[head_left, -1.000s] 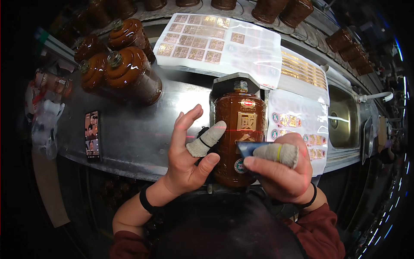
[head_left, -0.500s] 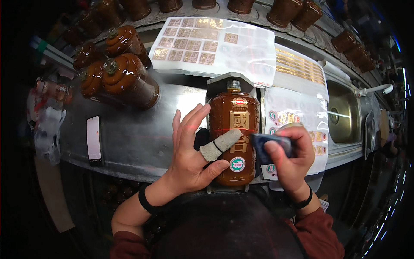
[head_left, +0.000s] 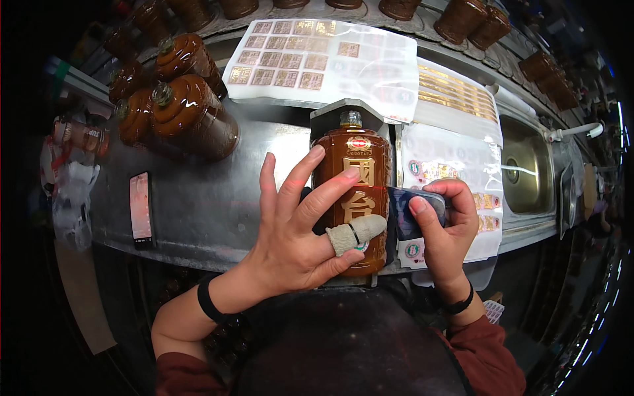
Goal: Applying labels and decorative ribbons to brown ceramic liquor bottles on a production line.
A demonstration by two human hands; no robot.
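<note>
A brown glazed bottle (head_left: 370, 158) with gold raised characters lies on its back in a grey holder (head_left: 350, 107), its clear neck pointing away from me. Over its left side my left hand (head_left: 304, 231) is spread, the fingertips on or just above the front. One finger wears a cloth finger cot (head_left: 356, 235), which partly hides a round green-and-white label near the base. To the bottle's right, my right hand (head_left: 449, 231) pinches a flat dark blue scraper-like piece (head_left: 407, 214) between thumb and fingers, its edge close to the bottle's side. A thin red light line crosses the bottle.
Label sheets (head_left: 376, 72) lie beyond the bottle, with more sheets (head_left: 456, 155) to the right. Several brown bottles (head_left: 191, 115) stand at the left. A phone (head_left: 140, 208) rests on the metal table (head_left: 191, 231). At the right is a sink (head_left: 528, 191) with a white tap (head_left: 574, 131).
My left hand has shifted down the bottle, and its fingers have spread further over the characters. The blue piece has turned slightly and stays at the bottle's right side. The view has shifted a little.
</note>
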